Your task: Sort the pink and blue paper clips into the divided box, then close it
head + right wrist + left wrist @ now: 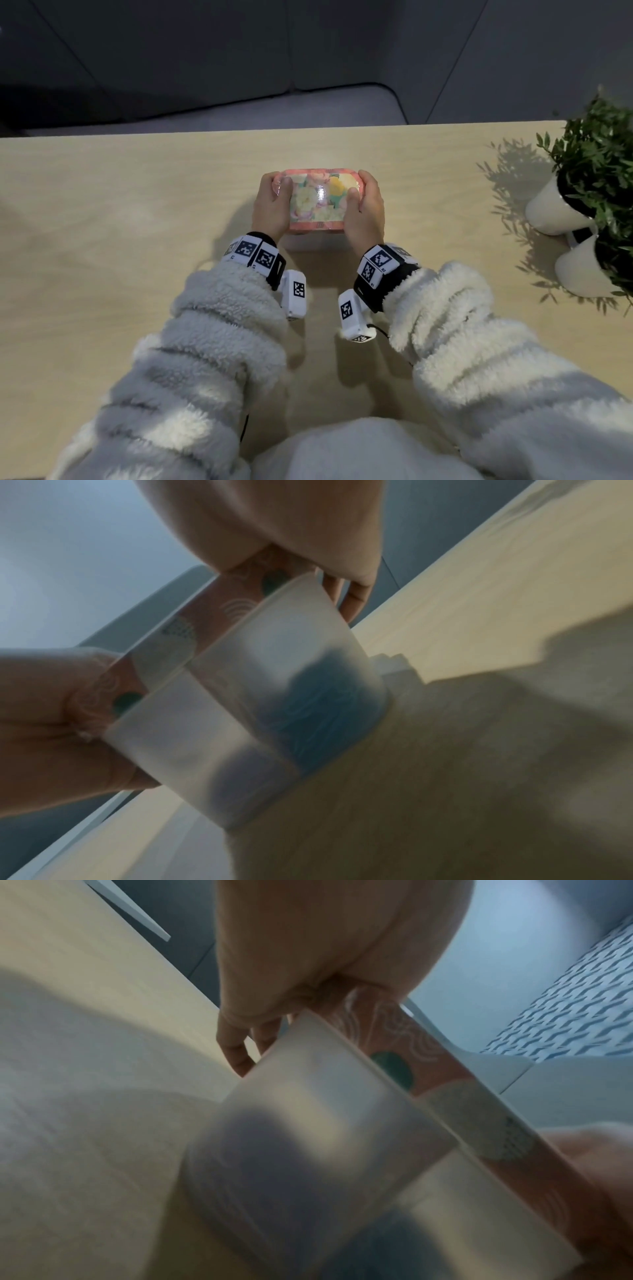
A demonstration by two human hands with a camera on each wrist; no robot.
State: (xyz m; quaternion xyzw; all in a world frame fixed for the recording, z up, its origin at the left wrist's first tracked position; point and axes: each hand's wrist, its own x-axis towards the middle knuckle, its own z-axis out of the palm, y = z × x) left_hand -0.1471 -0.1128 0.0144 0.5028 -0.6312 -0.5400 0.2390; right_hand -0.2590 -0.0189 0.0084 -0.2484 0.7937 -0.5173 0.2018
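Lid glossy, floral print; box frosted translucent plastic; table matt pale wood-grain; sleeves fluffy fleece.

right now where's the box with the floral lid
In the head view the box sits mid-table, gripped at its ends by the left hand and right hand, left of the potted plants.

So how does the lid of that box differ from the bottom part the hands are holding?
The lid is opaque, pink-edged and printed with flowers, while the base is plain frosted white plastic you can partly see through; something blue shows inside. The lid sits on top under both thumbs; the base stands on the table. They share the same rounded outline, and the left hand and right hand grip both.
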